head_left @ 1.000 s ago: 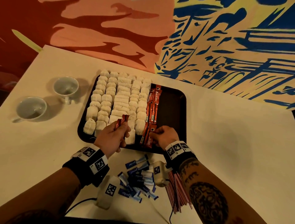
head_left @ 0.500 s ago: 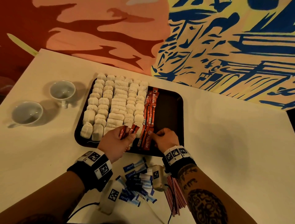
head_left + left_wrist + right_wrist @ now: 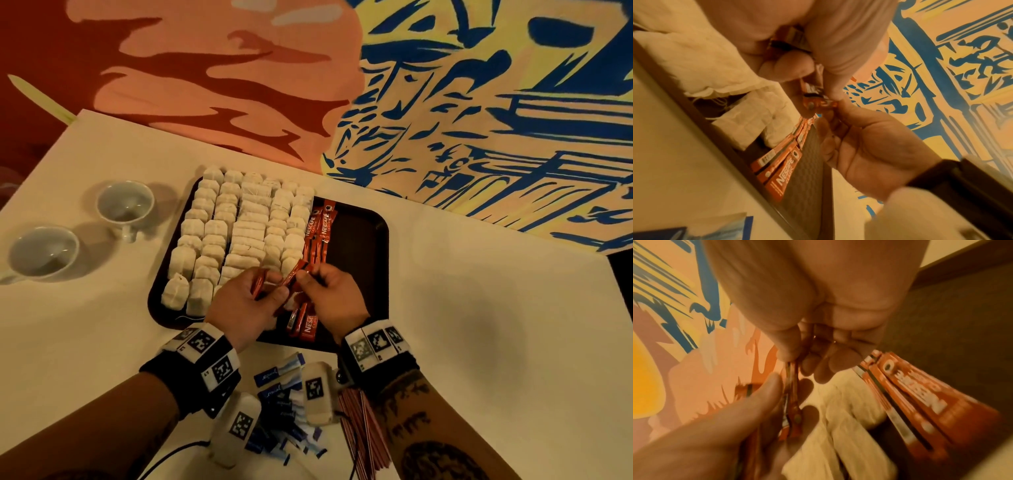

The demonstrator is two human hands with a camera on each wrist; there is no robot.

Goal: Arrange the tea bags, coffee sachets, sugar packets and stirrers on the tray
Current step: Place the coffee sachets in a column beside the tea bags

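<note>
A dark tray (image 3: 371, 246) holds rows of white tea bags (image 3: 239, 233) on its left part and a column of red coffee sachets (image 3: 320, 233) beside them. More red sachets (image 3: 305, 323) lie at the tray's near edge. My left hand (image 3: 246, 301) holds a few red coffee sachets (image 3: 258, 282) above the tray's front. My right hand (image 3: 330, 291) pinches the top end of one of those sachets (image 3: 296, 272), also seen edge-on as a held sachet (image 3: 793, 395) in the right wrist view. Blue sugar packets (image 3: 284, 404) and reddish stirrers (image 3: 363, 431) lie on the table under my wrists.
Two white cups (image 3: 125, 205) (image 3: 42, 251) stand on the white table (image 3: 479, 325) left of the tray. The tray's right part is bare dark surface. A painted wall rises behind the table's far edge.
My right hand left the sachets lying at the tray's front and came up to my left hand, where it now pinches one held sachet. The left hand shifted right and slightly up.
</note>
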